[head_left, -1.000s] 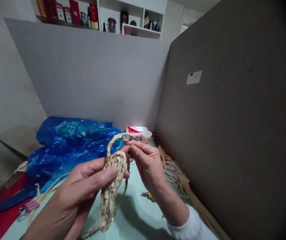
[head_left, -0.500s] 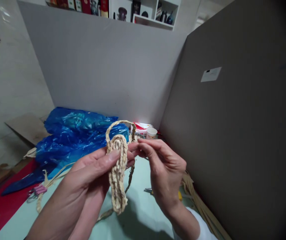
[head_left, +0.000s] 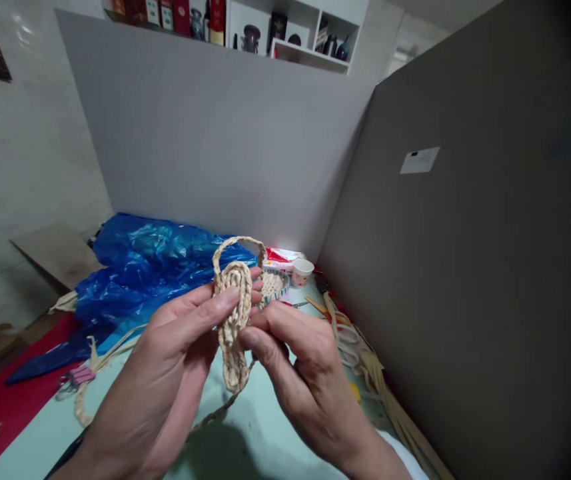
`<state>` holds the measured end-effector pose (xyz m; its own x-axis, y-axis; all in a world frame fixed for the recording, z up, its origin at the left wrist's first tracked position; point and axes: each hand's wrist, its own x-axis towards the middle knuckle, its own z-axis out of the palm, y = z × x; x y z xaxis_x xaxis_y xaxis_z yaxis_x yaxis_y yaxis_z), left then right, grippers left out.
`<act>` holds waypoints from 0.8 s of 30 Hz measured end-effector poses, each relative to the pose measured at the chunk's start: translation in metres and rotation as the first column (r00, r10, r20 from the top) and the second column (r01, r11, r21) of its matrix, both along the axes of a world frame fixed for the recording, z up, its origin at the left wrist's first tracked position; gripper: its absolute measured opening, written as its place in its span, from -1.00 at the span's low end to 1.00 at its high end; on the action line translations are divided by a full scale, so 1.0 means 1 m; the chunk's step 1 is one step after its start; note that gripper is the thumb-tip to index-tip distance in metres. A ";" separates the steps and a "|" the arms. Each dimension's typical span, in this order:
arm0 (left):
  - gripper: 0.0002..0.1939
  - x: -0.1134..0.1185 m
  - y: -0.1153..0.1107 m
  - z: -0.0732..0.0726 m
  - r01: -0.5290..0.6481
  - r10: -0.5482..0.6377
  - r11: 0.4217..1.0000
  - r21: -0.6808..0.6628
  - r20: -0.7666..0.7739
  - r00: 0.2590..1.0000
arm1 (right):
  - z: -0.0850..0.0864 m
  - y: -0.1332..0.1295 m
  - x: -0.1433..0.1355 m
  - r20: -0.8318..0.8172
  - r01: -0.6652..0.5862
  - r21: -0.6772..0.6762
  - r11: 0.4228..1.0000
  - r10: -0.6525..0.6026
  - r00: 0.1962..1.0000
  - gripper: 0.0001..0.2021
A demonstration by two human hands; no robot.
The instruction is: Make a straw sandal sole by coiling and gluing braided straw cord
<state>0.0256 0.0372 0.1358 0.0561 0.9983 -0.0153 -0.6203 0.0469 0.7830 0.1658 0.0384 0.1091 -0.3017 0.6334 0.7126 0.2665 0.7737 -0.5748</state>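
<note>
A flat, elongated coil of braided straw is held upright in front of me. My left hand grips it from the left, thumb across its front and fingers behind. My right hand is closed at the coil's right edge, thumb and index finger pinched together; whatever lies between those fingertips is too small to make out. From the coil's top, a loose loop of braid arches up and over to the right. More braid trails from below the coil toward the lower left.
Blue plastic lies crumpled at the back left. Behind my hands are a paper cup, a woven round piece and orange-handled scissors. Straw strips run along the right panel. A pink clip sits at left.
My right hand has moved down and left, from beyond the coil's upper right to its right edge. The woven round piece and scissors are now uncovered.
</note>
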 end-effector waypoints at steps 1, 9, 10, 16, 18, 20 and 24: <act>-0.74 0.001 0.000 0.000 0.000 0.000 1.000 -0.002 0.003 1.000 | -0.001 0.001 0.001 0.009 0.029 0.072 0.997 -0.029 1.000 -0.73; -0.81 0.001 0.001 0.012 -0.136 0.143 0.981 -0.139 0.048 0.989 | 0.006 0.003 0.015 -0.075 0.119 0.019 0.993 -0.117 0.990 -0.76; -0.80 0.000 0.001 0.013 -0.147 0.155 0.980 -0.135 0.051 0.987 | 0.007 0.004 0.015 -0.067 0.061 -0.064 0.996 -0.065 0.996 -0.78; -0.82 -0.005 0.000 0.009 -0.131 0.132 0.988 -0.086 0.008 0.991 | 0.006 0.003 0.009 -0.126 -0.140 -0.338 0.931 0.103 0.987 -0.80; -0.85 -0.004 0.000 0.007 -0.102 0.101 0.993 -0.055 -0.004 0.995 | 0.008 0.001 0.006 -0.120 -0.160 -0.342 0.926 0.125 0.985 -0.81; -0.87 -0.002 -0.001 0.007 -0.085 0.085 0.996 -0.035 -0.006 0.996 | 0.008 -0.002 0.003 -0.107 -0.201 -0.356 0.913 0.174 0.979 -0.84; -0.90 0.000 0.000 0.006 -0.175 0.172 0.981 -0.088 -0.034 0.984 | 0.003 -0.002 -0.007 -0.147 -0.249 -0.458 0.854 0.204 0.968 -0.86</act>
